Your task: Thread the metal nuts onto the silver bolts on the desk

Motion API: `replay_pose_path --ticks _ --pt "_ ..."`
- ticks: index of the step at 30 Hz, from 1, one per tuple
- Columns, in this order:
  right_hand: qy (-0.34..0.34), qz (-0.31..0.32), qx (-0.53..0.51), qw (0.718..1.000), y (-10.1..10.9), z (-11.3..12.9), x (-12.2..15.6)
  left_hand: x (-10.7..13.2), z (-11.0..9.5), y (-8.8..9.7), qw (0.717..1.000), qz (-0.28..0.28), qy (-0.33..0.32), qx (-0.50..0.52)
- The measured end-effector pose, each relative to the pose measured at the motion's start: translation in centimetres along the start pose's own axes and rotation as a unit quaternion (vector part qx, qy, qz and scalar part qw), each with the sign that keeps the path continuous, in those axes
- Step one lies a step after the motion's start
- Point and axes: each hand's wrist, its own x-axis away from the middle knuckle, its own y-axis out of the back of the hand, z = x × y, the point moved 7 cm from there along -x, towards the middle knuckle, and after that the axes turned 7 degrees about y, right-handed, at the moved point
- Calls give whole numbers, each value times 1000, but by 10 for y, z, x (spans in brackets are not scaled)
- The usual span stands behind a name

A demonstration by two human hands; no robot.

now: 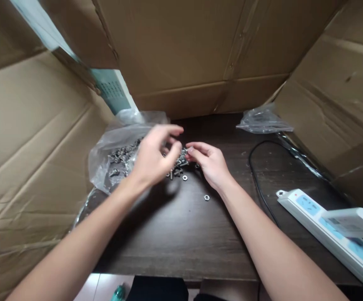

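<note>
We see a heap of small grey and silver metal screws (179,163) lying on the dark brown wooden counter (181,238), in the gap between our two hands. Our right hand (194,151) is nearer to it: the fingertips are at the heap's right edge, so the heap lies just left of them. The thumb and finger come together there, by a tiny shiny bit, but we cannot tell if they pinch it. The screws point many ways; one short screw (171,174) has its long side pointing toward us.

Our left hand (174,142) is blurry and hangs over the heap's left side. Its thumb and fingers are apart, and we see nothing in them.

A silver six-sided metal nut (185,178) lies just below the right hand's fingertips, and another silver metal nut (207,197) lies below that hand, nearer to us. Left of the left hand, a crinkly clear plastic bag (97,162) has more metal screws (121,154) in it. Far to the right of the right hand are a thin black cord (253,167) and a long white power strip with blue sockets (297,200). Brown cardboard walls (184,46) stand past both hands.
</note>
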Motion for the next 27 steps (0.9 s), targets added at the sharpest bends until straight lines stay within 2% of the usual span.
replay_pose_path --ticks 6,16,23,27 --pt "-14 7 40 999 -4 1 3 25 30 -38 998 29 57 22" --pt "30 -10 160 987 -8 1 9 27 51 -39 986 17 126 105" --pt "32 6 156 987 -7 4 9 27 56 -41 980 30 143 135" --pt "19 31 135 990 -9 7 8 28 52 -39 983 27 128 128"
